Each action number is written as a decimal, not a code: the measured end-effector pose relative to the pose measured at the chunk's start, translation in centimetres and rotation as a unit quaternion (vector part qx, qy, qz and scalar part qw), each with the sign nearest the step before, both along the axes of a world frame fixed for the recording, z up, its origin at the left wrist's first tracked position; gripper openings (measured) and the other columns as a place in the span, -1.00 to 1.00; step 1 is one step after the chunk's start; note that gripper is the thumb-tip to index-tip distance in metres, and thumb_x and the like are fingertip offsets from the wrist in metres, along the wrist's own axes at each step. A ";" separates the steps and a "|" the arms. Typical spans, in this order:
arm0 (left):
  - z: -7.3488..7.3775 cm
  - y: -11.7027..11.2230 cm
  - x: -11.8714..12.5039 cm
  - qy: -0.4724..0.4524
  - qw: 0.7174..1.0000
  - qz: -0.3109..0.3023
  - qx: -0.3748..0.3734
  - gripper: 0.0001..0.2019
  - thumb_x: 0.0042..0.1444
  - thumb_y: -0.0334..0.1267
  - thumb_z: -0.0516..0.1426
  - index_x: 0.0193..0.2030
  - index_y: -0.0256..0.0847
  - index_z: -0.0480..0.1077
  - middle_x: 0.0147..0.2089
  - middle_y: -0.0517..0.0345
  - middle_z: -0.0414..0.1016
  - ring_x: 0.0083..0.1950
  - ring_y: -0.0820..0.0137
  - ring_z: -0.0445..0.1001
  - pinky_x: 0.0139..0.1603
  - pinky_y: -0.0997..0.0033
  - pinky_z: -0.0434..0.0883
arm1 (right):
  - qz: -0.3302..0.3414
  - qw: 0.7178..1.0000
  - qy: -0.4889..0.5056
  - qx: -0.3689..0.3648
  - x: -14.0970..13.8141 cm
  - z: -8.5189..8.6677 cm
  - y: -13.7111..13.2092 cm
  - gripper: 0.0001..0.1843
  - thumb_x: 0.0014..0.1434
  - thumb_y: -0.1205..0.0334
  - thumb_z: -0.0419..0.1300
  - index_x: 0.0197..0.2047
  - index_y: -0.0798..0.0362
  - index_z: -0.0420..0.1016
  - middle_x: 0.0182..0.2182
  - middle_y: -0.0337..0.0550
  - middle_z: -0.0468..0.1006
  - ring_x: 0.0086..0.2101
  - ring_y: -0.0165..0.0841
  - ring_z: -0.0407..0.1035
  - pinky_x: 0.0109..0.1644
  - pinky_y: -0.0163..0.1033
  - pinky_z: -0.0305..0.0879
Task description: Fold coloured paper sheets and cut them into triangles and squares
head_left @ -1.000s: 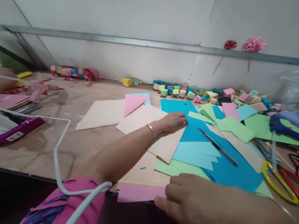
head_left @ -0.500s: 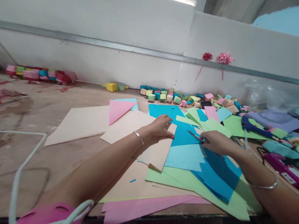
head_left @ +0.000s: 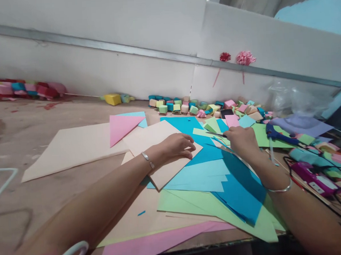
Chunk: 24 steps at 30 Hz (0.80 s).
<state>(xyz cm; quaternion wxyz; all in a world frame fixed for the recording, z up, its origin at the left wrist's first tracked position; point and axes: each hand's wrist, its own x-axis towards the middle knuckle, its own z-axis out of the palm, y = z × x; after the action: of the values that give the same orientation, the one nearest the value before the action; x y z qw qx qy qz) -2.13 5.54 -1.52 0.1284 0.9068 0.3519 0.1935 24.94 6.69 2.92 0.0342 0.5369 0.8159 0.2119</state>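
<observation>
My left hand (head_left: pixel 177 144) lies flat on a peach paper sheet (head_left: pixel 167 167), fingers stretched over its far corner. A silver bracelet sits on that wrist. My right hand (head_left: pixel 241 139) is closed round a thin dark cutter (head_left: pixel 218 135), whose tip pokes out to the left over the dark blue sheet (head_left: pixel 236 185). Light blue paper (head_left: pixel 198 177) and green paper (head_left: pixel 197 204) lie layered under and between my arms. A pink sheet (head_left: pixel 165 240) hangs at the table's near edge.
Small folded paper cubes (head_left: pixel 183 104) line the wall base. A blue glue gun (head_left: pixel 276 134), a purple tool (head_left: pixel 310 175) and black cords crowd the right side. A pink triangle (head_left: pixel 120 126) lies on a large peach sheet (head_left: pixel 71 148). A white cable (head_left: pixel 2 182) loops at left.
My right hand went from the pink sheet at the near edge up to the cutter on the blue paper and closed on it. The left hand stayed on the peach sheet.
</observation>
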 end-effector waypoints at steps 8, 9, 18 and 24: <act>-0.8 -0.3 -0.6 -0.055 0.994 -0.016 -0.089 -0.72 0.27 -0.13 0.09 0.03 -0.08 0.52 0.28 0.05 0.34 0.19 0.27 0.40 0.09 0.43 0.35 | 0.018 0.994 -0.022 -0.110 -1.4 -1.2 0.2 -0.69 0.24 0.40 0.02 -0.16 -0.01 0.58 -0.20 -0.02 0.54 -0.12 -0.20 0.38 -0.28 -0.22 0.02; -0.9 -0.4 -0.6 -0.064 0.992 -0.017 -0.106 -0.71 0.28 -0.13 0.07 0.04 -0.08 0.52 0.29 0.06 0.32 0.21 0.27 0.38 0.11 0.42 0.35 | 0.017 0.993 -0.022 -0.116 -1.5 -1.3 0.1 -0.66 0.22 0.44 0.01 -0.14 -0.02 0.58 -0.20 -0.02 0.54 -0.11 -0.20 0.38 -0.28 -0.22 0.03; -0.7 -0.3 -0.8 -0.174 0.963 -0.045 -0.201 -0.59 0.17 -0.05 0.19 0.13 -0.12 0.44 0.27 -0.08 0.32 0.26 0.17 0.31 0.22 0.17 0.32 | 0.022 0.991 -0.016 -0.131 -1.8 -1.7 0.0 -0.70 0.21 0.47 0.01 -0.19 0.07 0.55 -0.20 0.03 0.52 -0.11 -0.19 0.37 -0.30 -0.24 0.04; -0.8 0.0 -0.9 -0.214 0.956 -0.028 -0.196 -0.51 0.09 -0.10 0.27 0.16 -0.16 0.41 0.21 -0.13 0.33 0.25 0.15 0.32 0.24 0.08 0.31 | 0.037 0.990 -0.004 -0.135 -1.7 -1.7 0.0 -0.67 0.18 0.49 0.01 -0.18 0.03 0.56 -0.22 0.02 0.52 -0.14 -0.20 0.36 -0.33 -0.24 0.00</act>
<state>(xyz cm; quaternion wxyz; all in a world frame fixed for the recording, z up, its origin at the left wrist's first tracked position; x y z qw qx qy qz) -2.99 5.58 -2.27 0.3816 0.8105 0.3215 0.3067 23.26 6.74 1.23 0.1022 0.4958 0.8563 0.1030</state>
